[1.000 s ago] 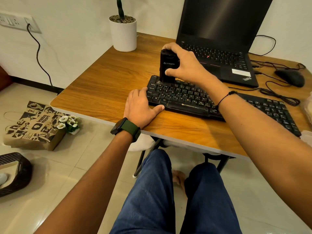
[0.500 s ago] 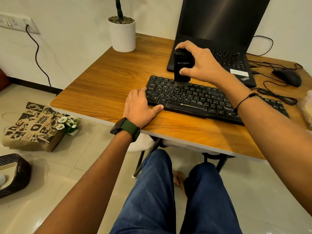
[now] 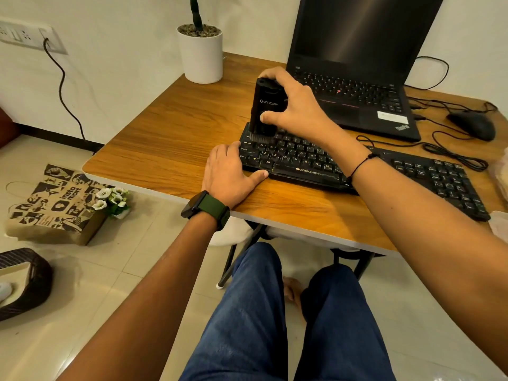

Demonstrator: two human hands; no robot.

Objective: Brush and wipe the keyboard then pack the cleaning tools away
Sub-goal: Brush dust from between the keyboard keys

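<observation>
A black keyboard (image 3: 308, 160) lies across the wooden table (image 3: 170, 138) in front of me. My right hand (image 3: 294, 105) grips a black block-shaped cleaning brush (image 3: 265, 105) held upright, its bristles touching the keys at the keyboard's far left corner. My left hand (image 3: 229, 174) rests flat on the table against the keyboard's left end, thumb along its front edge, fingers on the left keys. A green-strapped watch sits on that wrist.
An open black laptop (image 3: 357, 78) stands behind the keyboard. A white plant pot (image 3: 202, 55) is at the table's back left, a black mouse (image 3: 472, 125) and cables at the right. On the floor lie a paper bag (image 3: 52, 207) and a dark basket (image 3: 24, 281).
My right hand has carried the brush leftward along the top key rows, from near the middle-left back to the far left corner. The left hand has stayed in place.
</observation>
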